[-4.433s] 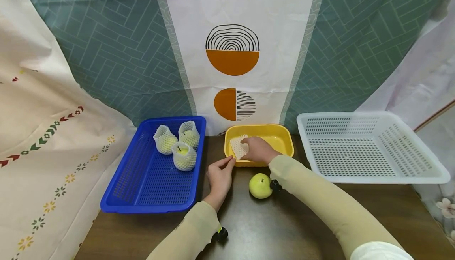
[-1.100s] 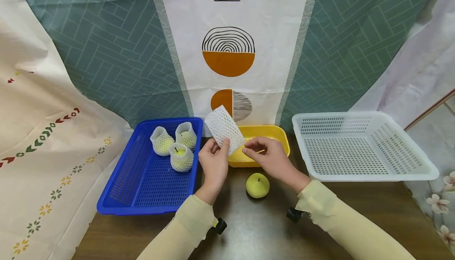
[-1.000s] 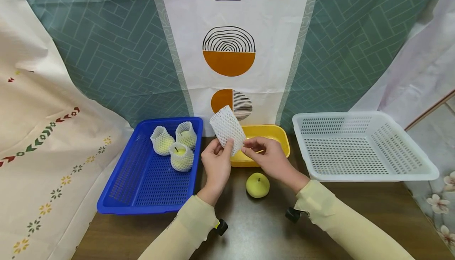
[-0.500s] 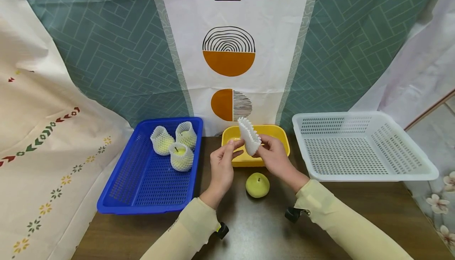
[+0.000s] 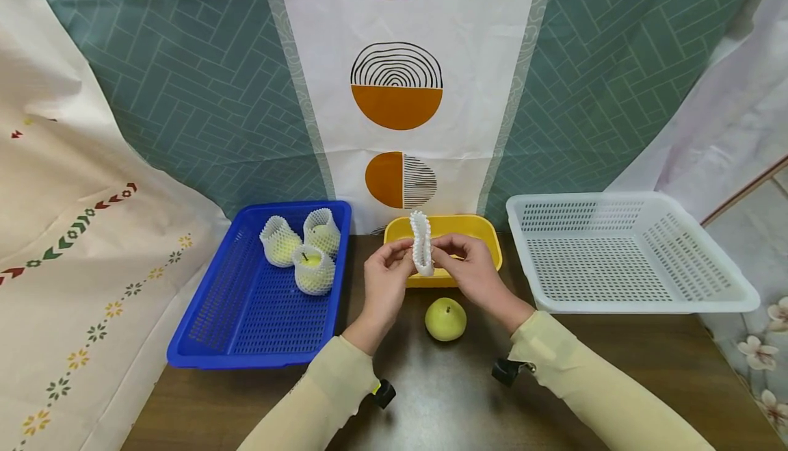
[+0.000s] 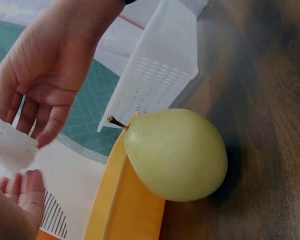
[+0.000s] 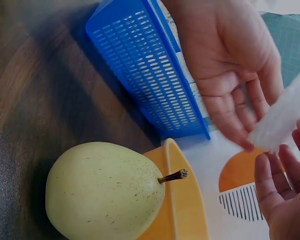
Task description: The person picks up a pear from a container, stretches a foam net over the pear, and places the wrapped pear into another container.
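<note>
Between both hands, over the yellow tray (image 5: 486, 232), a white foam net sleeve (image 5: 421, 242) stands on edge with its toothed opening toward the head camera. My left hand (image 5: 386, 283) pinches its left side with thumb and fingers. My right hand (image 5: 470, 269) pinches the opposite side. In the left wrist view the foam net sleeve (image 6: 12, 145) appears at the left edge, between the two hands. A bare yellow-green pear (image 5: 446, 319), stem up, rests on the table just in front of the tray. It fills much of the right wrist view, where the pear (image 7: 105, 192) shows brown specks.
To the left is a blue basket (image 5: 258, 328) with three pears in foam net sleeves (image 5: 314, 269) near its back right corner. A white basket (image 5: 606, 269) stands at the right. Behind everything hangs a patterned cloth (image 5: 203, 95). The dark wooden table (image 5: 455, 403) lies in front.
The right hand reached into the yellow tray and the foam net sleeve came up out of it. Both hands then turned it edge-on and spread its opening slightly. The bare pear stayed put.
</note>
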`<action>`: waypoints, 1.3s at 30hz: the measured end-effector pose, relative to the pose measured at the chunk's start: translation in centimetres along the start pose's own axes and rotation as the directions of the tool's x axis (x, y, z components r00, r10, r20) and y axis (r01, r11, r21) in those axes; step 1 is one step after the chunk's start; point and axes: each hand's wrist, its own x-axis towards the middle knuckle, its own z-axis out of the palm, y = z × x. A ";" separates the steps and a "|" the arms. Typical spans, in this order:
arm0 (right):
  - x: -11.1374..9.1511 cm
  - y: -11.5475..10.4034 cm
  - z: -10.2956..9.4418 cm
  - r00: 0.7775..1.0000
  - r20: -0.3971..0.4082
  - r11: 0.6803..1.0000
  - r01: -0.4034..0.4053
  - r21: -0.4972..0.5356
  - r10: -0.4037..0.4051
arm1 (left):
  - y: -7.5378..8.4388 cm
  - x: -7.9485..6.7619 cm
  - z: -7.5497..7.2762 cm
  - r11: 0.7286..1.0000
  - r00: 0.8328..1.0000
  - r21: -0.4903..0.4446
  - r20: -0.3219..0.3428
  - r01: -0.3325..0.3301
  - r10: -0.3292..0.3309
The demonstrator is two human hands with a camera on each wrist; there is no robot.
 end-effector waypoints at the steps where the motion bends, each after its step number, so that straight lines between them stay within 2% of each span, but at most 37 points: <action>1: 0.0 -0.1 0.0 1.000 -0.008 1.000 0.002 0.000 -0.002 | -0.1 0.0 -0.1 0.999 0.999 -0.001 0.015 0.033 -0.033; 5: -0.1 -0.1 0.0 1.000 -0.023 1.000 -0.007 0.030 0.008 | -0.3 0.0 -0.3 0.993 0.989 0.012 0.080 0.121 -0.121; 10: 0.0 0.1 -0.1 0.998 -0.004 0.992 -0.055 0.111 0.055 | -0.1 0.0 -0.3 0.989 0.979 -0.014 0.141 0.149 -0.146; 15: 0.1 0.1 -0.4 0.996 0.023 0.982 -0.092 0.164 0.089 | 0.2 0.0 -0.3 0.991 0.983 0.014 0.119 0.137 -0.137; 18: 0.1 0.0 -0.5 0.990 0.066 0.976 -0.136 0.168 0.126 | 0.1 0.0 -0.4 0.990 0.987 0.010 0.085 0.138 -0.138; 24: 0.0 -0.1 -0.6 0.960 0.180 0.966 -0.235 0.110 0.214 | 0.1 0.0 -0.4 0.992 0.991 -0.041 0.062 0.122 -0.120; 27: -0.2 -0.1 -0.7 0.959 0.186 0.969 -0.234 0.084 0.215 | 0.2 -0.1 -0.3 0.993 0.993 -0.062 0.056 0.105 -0.101; 30: -0.2 -0.1 -0.7 0.965 0.160 0.969 -0.224 0.106 0.205 | 0.0 -0.2 -0.3 0.995 0.997 -0.079 0.049 0.067 -0.064; 32: -0.3 0.0 -0.7 0.971 0.147 0.969 -0.208 0.132 0.188 | 0.6 -0.6 -0.4 0.995 0.997 -0.089 0.070 0.036 -0.030; 35: -0.3 0.1 -0.9 0.974 0.138 0.971 -0.198 0.136 0.180 | 1.4 -1.2 -0.6 0.992 0.989 -0.126 0.148 0.007 0.012; 37: -0.4 0.2 -1.0 0.977 0.137 0.974 -0.184 0.132 0.166 | 1.8 -1.4 -0.7 0.991 0.980 -0.131 0.198 0.027 0.000; 39: -0.5 0.3 -1.2 0.977 0.132 0.974 -0.185 0.130 0.168 | 1.2 -1.1 -0.8 0.993 0.978 -0.106 0.208 0.057 -0.034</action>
